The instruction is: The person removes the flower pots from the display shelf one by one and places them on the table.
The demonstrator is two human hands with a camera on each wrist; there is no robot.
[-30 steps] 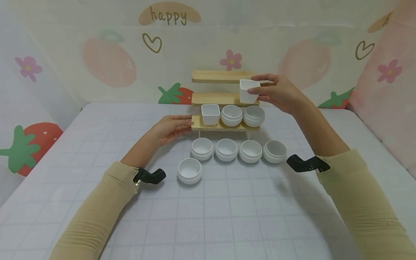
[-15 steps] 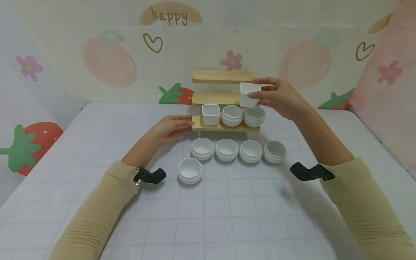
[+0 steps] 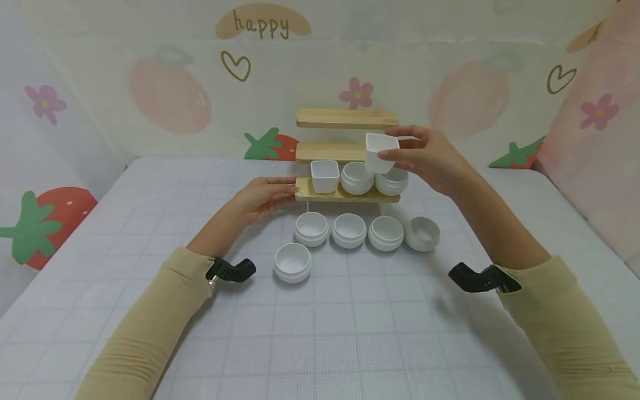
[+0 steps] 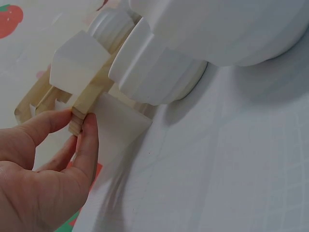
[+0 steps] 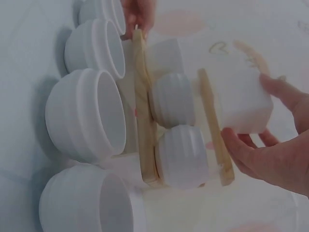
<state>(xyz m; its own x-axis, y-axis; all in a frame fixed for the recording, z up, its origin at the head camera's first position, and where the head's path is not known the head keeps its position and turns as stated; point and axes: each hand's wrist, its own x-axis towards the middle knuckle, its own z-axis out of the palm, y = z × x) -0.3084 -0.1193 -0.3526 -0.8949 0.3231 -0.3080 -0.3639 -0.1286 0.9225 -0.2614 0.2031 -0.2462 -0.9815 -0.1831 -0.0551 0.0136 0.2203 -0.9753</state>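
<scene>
My right hand (image 3: 434, 161) grips a white square pot (image 3: 376, 153) by its right side, thumb in front and fingers behind. The pot is raised in front of the middle board (image 3: 330, 152) of a tiered wooden shelf and overlaps the round pots below. My left hand (image 3: 265, 200) pinches the left end of the lowest board (image 3: 320, 196); the left wrist view shows thumb and fingertips on that board end (image 4: 84, 104). Along the lowest board stand another square pot (image 3: 325, 178) and two round pots, one (image 3: 356, 179) in the middle, the other (image 3: 392, 182) at right.
Several round white pots stand in a row on the table before the shelf, from a left one (image 3: 311, 230) to a right one (image 3: 422, 234). One more round pot (image 3: 292, 264) sits nearer me. The top board (image 3: 345, 118) is at the back, near the printed wall cloth (image 3: 275, 83).
My right hand has come down and a little towards me with the square pot, from near the top board to the middle one. My left hand stays on the lowest board.
</scene>
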